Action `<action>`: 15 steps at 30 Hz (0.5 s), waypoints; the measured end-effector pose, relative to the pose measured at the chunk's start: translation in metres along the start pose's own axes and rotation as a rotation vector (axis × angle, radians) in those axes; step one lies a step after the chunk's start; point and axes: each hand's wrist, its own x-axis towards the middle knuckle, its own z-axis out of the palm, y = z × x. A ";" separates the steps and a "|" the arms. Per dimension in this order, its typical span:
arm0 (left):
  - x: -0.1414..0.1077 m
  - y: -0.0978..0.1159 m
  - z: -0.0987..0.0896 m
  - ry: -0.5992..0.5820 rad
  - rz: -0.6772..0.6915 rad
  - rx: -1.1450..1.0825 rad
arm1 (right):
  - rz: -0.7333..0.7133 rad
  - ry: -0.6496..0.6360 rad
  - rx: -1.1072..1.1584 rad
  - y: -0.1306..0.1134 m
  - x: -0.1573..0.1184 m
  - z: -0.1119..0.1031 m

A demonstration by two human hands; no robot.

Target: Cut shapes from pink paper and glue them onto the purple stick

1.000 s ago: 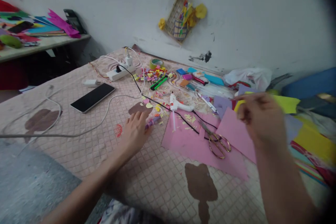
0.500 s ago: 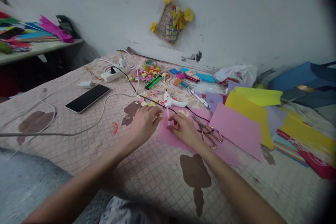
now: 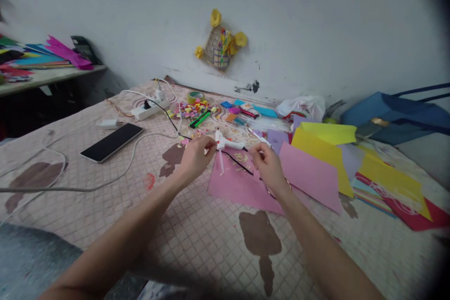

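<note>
A white glue gun lies near the table's middle, its glue stick pointing toward me over a pink sheet. My left hand is just left of the gun, thumb and fingertips pinched together; what they hold, if anything, is too small to name. My right hand is right of the gun's handle, fingers curled around a small pink paper piece. Under that hand the gold scissors are mostly hidden. Yellowish scraps lie on the pink sheet.
A black phone and a white power strip are on the left, with cables crossing the cloth. Behind the gun sit a green cutter and colourful cut-outs. Coloured sheets and a blue bag are at right.
My right hand has moved right, away from the glue stick, and now covers most of the scissors. My left hand's fingers have come together. The view has shifted slightly.
</note>
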 end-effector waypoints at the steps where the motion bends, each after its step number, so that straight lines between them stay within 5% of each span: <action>1: -0.002 -0.001 0.001 0.011 0.005 -0.013 | -0.015 0.066 -0.069 0.001 0.005 -0.009; 4: -0.007 0.000 0.004 0.028 0.035 -0.043 | -0.059 0.174 -0.256 0.005 0.026 -0.034; 15: -0.024 0.015 0.022 0.027 0.232 -0.069 | -0.037 -0.033 -0.692 0.065 0.100 -0.062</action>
